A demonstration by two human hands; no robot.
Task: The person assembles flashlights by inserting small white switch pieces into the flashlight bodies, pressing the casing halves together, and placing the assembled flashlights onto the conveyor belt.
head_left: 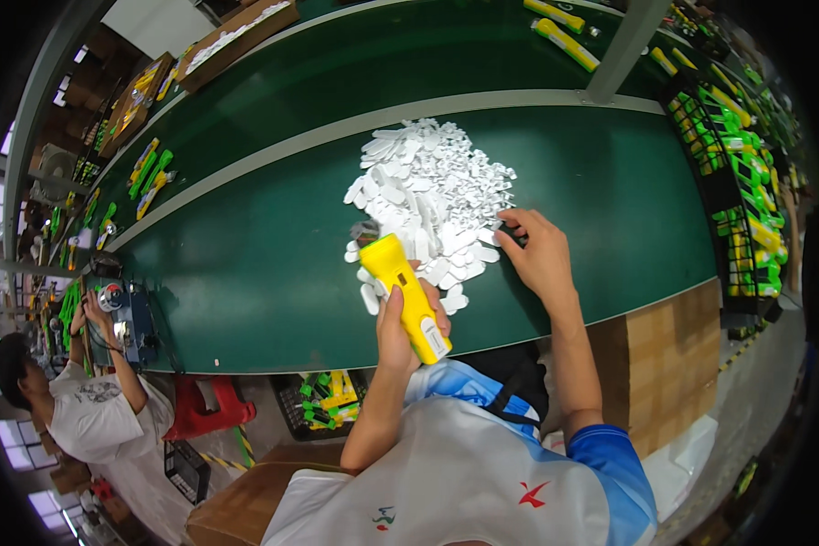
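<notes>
My left hand (399, 326) grips a yellow flashlight (404, 293) by its body, with the lens end pointing away from me toward a pile of small white plastic pieces (428, 196) on the green table (246, 273). At the pile's right edge my right hand (539, 252) rests palm down, its fingertips pinching one of the white pieces. The two hands are about a hand's width apart.
A black crate (742, 200) of yellow and green flashlights stands at the right. More flashlights (150, 173) and cardboard boxes (232, 36) lie along the far left. Another person (91, 400) works at the left end. A metal post (623, 45) rises at the back. A cardboard box (664, 364) sits beside me.
</notes>
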